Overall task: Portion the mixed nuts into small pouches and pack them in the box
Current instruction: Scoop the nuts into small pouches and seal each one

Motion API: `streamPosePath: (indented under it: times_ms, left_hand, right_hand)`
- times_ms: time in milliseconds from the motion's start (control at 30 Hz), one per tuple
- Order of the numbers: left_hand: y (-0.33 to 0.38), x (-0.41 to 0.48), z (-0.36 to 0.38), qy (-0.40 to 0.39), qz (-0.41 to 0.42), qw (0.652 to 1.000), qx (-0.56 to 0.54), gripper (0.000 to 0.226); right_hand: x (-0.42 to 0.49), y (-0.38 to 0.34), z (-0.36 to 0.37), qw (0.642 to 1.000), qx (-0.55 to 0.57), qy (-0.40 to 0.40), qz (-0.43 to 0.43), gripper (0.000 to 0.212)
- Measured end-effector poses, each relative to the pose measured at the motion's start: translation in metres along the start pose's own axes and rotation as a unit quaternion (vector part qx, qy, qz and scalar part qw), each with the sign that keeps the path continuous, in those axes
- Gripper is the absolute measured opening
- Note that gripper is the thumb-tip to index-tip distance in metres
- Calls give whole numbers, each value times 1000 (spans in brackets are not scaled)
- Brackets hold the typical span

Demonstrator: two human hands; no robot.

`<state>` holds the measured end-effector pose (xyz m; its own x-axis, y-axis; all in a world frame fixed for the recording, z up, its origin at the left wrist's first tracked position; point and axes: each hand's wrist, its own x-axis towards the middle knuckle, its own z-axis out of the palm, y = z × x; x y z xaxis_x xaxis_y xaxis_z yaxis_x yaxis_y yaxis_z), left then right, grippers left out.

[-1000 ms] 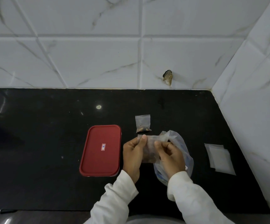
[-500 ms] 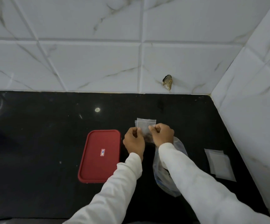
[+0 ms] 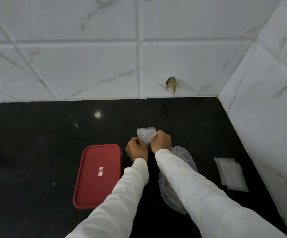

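Head view, wide-angle, looking down at my hands over a black counter (image 3: 36,152); my left hand (image 3: 136,149) and right hand (image 3: 161,141) are close together, each pinching one side of a small clear pouch (image 3: 145,134) between fingertips, pouch held up just beyond the far end of the red box, its top edge sticking up above my fingers; lower part of pouch is behind my hands, something dark shows at the bottom between them but too small and blurred to say it is nuts; cannot tell if the pouch mouth is sealed; cannot tell whether a second pouch lies under or behind this one, the top edge looks doubled; the red box (image 3: 97,176) sits on the counter just left of my left forearm, lid on, small white label on the lid, print unreadable, its near right corner covered by my left sleeve (image 3: 122,194); a big clear plastic bag (image 3: 184,157) lies on the counter under my right sleeve (image 3: 199,191), mostly hidden by the arm, contents not readable, some blue tint low down; flat empty pouches (image 3: 230,174) stacked overlapping to the right, near the side wall, well apart from my hands; both forearms cut off by the bottom edge; counter is glossy black with a bright light reflection and faint specks; white marble-pattern wall tiles (image 3: 87,69) behind and on the right, meeting in a corner; a chipped brownish hole (image 3: 171,84) in the back tile just above the counter line
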<state>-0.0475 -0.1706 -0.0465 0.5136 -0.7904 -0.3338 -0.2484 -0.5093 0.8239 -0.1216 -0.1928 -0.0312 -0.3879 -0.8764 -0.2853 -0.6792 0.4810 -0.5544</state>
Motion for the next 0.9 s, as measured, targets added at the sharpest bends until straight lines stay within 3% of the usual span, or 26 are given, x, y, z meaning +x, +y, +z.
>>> streamPosePath:
  times_ms: [300,500,600,700,900]
  left_hand:
    - [-6,-20,-5,-7,23,1000,-8,29]
    - [18,-73,-13,-6,110,994,-13,39]
    - [49,-117,-14,-101,152,978,-101,24]
    - [68,-164,-5,-235,161,944,-164,17]
    - [45,-219,58,-344,51,924,-161,21]
  right_hand:
    - [-7,9,-22,998,55,-12,-10,31]
    - [-50,30,-88,976,211,-18,-55,22]
    - [-84,54,-133,953,283,10,-106,14]
    - [-99,93,-166,952,288,50,-93,10]
    - [-83,192,-187,962,237,136,21,11]
